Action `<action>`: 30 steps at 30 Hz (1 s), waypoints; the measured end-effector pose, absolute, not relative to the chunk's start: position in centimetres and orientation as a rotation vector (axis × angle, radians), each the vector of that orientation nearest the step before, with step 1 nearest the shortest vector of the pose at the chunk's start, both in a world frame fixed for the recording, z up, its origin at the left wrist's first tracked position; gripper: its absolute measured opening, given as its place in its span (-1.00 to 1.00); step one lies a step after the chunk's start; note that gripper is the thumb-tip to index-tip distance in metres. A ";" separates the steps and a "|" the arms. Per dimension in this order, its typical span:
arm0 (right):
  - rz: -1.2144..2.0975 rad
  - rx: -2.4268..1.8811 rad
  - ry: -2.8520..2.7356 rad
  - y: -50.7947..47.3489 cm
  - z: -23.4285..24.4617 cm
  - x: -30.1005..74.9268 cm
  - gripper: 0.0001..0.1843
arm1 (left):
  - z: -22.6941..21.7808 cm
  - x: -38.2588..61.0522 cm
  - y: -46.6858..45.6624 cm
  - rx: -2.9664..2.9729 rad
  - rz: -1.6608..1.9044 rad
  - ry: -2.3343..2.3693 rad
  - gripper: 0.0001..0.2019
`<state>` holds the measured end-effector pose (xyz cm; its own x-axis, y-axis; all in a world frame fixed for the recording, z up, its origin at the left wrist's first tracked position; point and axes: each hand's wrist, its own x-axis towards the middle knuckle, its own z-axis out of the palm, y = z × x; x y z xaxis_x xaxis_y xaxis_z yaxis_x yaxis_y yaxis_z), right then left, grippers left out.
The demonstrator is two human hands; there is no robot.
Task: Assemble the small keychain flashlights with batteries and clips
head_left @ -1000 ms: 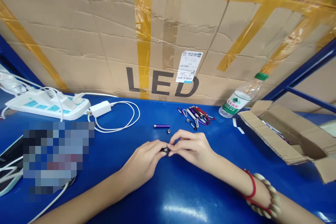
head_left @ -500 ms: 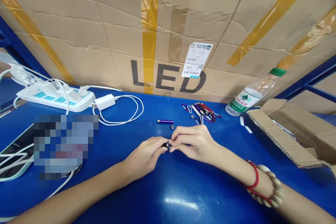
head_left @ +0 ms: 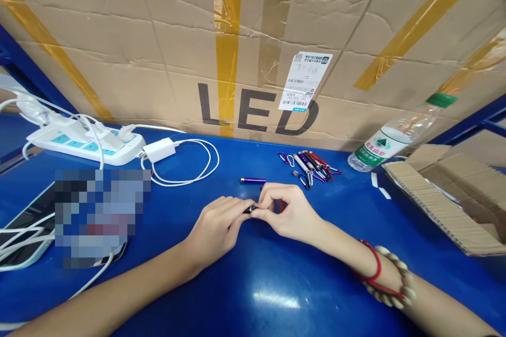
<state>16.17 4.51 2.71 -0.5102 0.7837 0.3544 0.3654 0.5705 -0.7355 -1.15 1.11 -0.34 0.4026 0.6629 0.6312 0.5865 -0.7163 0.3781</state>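
Observation:
My left hand (head_left: 215, 226) and my right hand (head_left: 286, 213) meet fingertip to fingertip over the blue table (head_left: 253, 284), both pinched on one small dark cylindrical part (head_left: 250, 208). Most of that part is hidden by the fingers. Just behind my right hand lies a purple tube (head_left: 253, 180). A bundle of small coloured keychain lights with clips (head_left: 310, 165) lies further back to the right. My right wrist wears a red cord and a bead bracelet (head_left: 385, 276).
A taped cardboard sheet marked LED (head_left: 256, 110) stands along the back. A white power strip (head_left: 85, 142) and a charger with coiled cable (head_left: 177, 160) lie at left. A plastic water bottle (head_left: 395, 134) and an open cardboard box (head_left: 446, 197) are at right.
The view has shifted a little, so everything sits slightly higher and to the right. Both hands stay pinched together on the small part. The tiny ring beside the purple tube is now behind my right hand.

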 end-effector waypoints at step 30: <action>1.195 -1.247 -2.159 6.6 4.2 17.8 -0.54 | 0.2 -0.6 0.8 2.590 0.907 1.051 -0.68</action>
